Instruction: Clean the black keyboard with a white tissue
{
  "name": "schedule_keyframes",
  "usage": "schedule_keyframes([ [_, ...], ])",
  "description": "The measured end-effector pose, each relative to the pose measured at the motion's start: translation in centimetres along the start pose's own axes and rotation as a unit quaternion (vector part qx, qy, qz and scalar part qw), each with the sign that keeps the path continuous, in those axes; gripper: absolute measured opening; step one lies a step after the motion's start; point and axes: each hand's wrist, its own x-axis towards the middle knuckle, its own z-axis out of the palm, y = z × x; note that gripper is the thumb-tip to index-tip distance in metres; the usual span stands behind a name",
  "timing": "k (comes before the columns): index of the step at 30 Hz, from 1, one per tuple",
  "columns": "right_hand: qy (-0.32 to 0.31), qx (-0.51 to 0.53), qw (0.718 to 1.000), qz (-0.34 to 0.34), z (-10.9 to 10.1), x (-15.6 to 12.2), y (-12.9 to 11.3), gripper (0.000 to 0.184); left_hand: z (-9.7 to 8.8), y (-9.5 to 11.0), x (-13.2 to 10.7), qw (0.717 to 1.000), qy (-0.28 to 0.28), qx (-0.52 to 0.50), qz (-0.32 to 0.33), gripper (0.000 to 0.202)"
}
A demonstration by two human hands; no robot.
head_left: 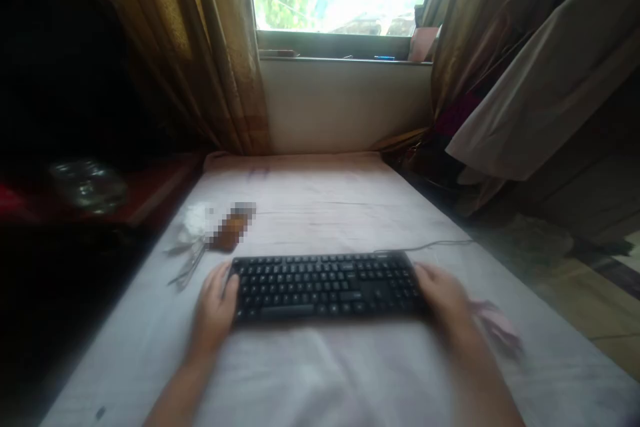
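Observation:
A black computer keyboard (320,285) lies across the middle of the view, its long side facing me. My left hand (217,303) is closed round its left end, the thumb on top at the edge. At the opposite end my right hand (443,297) grips the right side, its fingers partly hidden and blurred. From the keyboard's back edge a thin dark cable (425,246) runs off to the right. Beneath everything spreads a pale sheet (320,203); whether the keyboard touches it or is slightly raised I cannot tell.
Left of the keyboard lie a brown item, partly pixelated (231,230), a white bundle (194,223) and thin metallic tools (193,263). A pink cloth (497,327) rests beside my right forearm. Gold curtains (220,47) flank a window; clothes (540,87) hang at right.

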Motion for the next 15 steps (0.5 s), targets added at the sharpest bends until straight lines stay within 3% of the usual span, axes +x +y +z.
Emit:
schedule_keyframes([
  [4,0.013,0.064,0.998,0.012,0.1,-1.6,0.4,0.044,0.1,-0.2,-0.9,0.999,-0.006,-0.035,-0.003,0.050],
  [9,0.013,0.144,0.989,0.039,-0.8,-2.4,-1.0,0.043,0.3,-0.2,-1.2,0.993,-0.012,-0.105,-0.045,0.055],
  [15,0.044,0.202,0.977,0.061,-2.7,-3.3,-1.9,0.036,-1.1,0.8,-1.4,0.976,0.007,-0.192,-0.102,0.054],
])
